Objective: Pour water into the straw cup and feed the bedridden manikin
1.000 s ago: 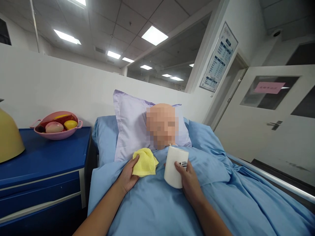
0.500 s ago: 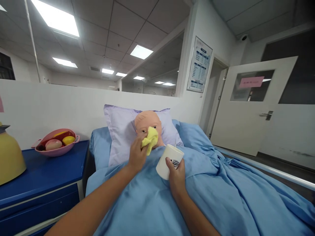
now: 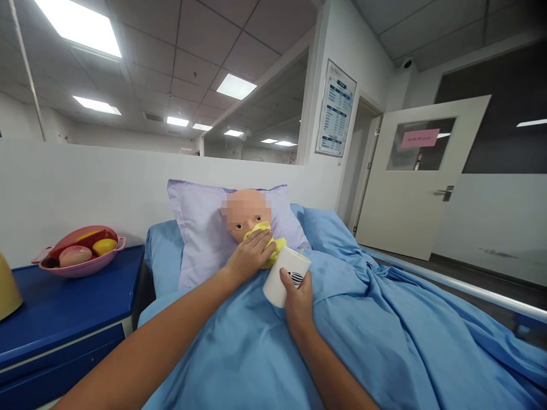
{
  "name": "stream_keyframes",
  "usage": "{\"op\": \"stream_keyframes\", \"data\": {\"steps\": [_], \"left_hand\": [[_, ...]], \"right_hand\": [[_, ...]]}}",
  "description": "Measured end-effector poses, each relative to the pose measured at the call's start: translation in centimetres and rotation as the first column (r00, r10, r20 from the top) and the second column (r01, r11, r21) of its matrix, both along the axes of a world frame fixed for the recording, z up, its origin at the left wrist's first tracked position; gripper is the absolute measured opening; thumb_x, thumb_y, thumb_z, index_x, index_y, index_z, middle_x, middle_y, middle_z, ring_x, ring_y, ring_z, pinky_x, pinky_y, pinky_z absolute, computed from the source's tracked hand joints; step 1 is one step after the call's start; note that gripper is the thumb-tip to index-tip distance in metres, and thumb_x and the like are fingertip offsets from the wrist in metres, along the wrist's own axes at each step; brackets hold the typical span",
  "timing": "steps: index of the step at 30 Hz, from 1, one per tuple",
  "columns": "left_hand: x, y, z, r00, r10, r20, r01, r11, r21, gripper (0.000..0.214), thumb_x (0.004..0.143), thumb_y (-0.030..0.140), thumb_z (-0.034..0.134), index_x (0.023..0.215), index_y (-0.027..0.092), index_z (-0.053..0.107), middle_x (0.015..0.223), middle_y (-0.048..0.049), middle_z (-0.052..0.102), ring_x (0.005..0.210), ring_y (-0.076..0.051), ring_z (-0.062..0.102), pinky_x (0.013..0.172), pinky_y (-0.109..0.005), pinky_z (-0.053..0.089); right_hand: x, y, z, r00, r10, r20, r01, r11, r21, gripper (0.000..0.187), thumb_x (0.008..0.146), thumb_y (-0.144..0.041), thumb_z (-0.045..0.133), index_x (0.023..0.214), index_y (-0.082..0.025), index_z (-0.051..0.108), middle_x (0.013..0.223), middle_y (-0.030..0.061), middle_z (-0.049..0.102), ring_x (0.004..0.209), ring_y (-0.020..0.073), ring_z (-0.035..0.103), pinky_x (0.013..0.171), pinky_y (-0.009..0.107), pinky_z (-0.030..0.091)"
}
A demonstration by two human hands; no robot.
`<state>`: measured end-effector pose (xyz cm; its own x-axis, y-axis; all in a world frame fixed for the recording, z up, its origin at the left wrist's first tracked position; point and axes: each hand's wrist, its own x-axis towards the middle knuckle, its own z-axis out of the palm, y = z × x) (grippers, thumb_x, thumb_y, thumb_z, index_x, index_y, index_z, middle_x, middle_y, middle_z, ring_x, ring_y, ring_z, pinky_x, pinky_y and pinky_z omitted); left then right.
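A bald manikin head (image 3: 245, 213) lies on a lilac pillow (image 3: 196, 228) in a bed, covered to the chin by a light blue blanket (image 3: 350, 319). My left hand (image 3: 250, 256) presses a yellow cloth (image 3: 273, 246) against the manikin's mouth and chin, fingers closed over it. My right hand (image 3: 297, 299) grips a white cup (image 3: 284, 276) with a dark striped mark, held tilted just below the cloth, above the blanket.
A dark blue bedside cabinet (image 3: 64, 319) at the left carries a pink bowl (image 3: 79, 253) of fruit and part of a yellow object (image 3: 6, 290). A metal bed rail (image 3: 461, 287) runs along the right. Behind it stands an open white door (image 3: 419, 176).
My left hand lifted the yellow cloth from the blanket up to the manikin's mouth. The cup in my right hand drew slightly back from the face. The view tilted upward.
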<state>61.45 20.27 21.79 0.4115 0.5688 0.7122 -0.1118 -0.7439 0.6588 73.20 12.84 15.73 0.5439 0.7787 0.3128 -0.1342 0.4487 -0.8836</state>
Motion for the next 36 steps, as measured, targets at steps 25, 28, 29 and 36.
{"op": "stream_keyframes", "data": {"steps": [25, 28, 29, 36], "left_hand": [[1.0, -0.7, 0.3, 1.0, 0.024, -0.02, -0.022, 0.998, 0.064, 0.019, 0.078, 0.012, 0.062, 0.093, 0.022, 0.069, 0.128, -0.0114, 0.061, 0.136, -0.026, 0.039, 0.119, -0.048, 0.013], [0.5, -0.1, -1.1, 0.995, 0.051, -0.085, -0.04, 0.991, 0.125, 0.019, 0.083, 0.015, 0.058, 0.098, 0.022, 0.069, 0.129, -0.0115, 0.06, 0.136, -0.024, 0.039, 0.119, -0.045, 0.013], [0.2, -0.1, -1.6, 0.991, 0.079, -0.109, -0.061, 0.986, 0.157, 0.02, 0.085, 0.016, 0.057, 0.099, 0.022, 0.069, 0.129, -0.0117, 0.06, 0.135, -0.024, 0.041, 0.119, -0.044, 0.014], [-2.2, -0.4, -4.0, 0.877, 0.395, -0.275, -0.217, 0.834, 0.507, 0.023, 0.091, 0.022, 0.05, 0.108, 0.021, 0.065, 0.121, -0.0114, 0.064, 0.122, -0.024, 0.054, 0.107, -0.046, 0.039]], "right_hand": [[0.6, 1.0, -0.8, 1.0, -0.006, 0.002, 0.006, 0.999, -0.031, 0.055, 0.068, -0.056, 0.073, 0.109, -0.024, 0.054, 0.092, 0.0008, 0.061, 0.074, 0.0181, 0.059, 0.066, 0.032, 0.051], [0.6, 1.1, -0.9, 1.0, 0.003, -0.006, -0.003, 1.0, -0.027, 0.054, 0.068, -0.055, 0.074, 0.108, -0.024, 0.054, 0.09, 0.0006, 0.062, 0.071, 0.0175, 0.059, 0.064, 0.031, 0.051], [0.6, 1.1, -0.9, 1.0, 0.006, -0.008, -0.006, 1.0, -0.02, 0.053, 0.068, -0.054, 0.074, 0.107, -0.024, 0.054, 0.09, 0.0007, 0.062, 0.071, 0.0175, 0.059, 0.064, 0.031, 0.051], [0.5, 1.0, -0.8, 0.999, 0.036, -0.033, -0.036, 0.999, 0.004, 0.053, 0.067, -0.051, 0.075, 0.108, -0.024, 0.055, 0.094, 0.0013, 0.064, 0.073, 0.0164, 0.06, 0.066, 0.031, 0.051]]}}
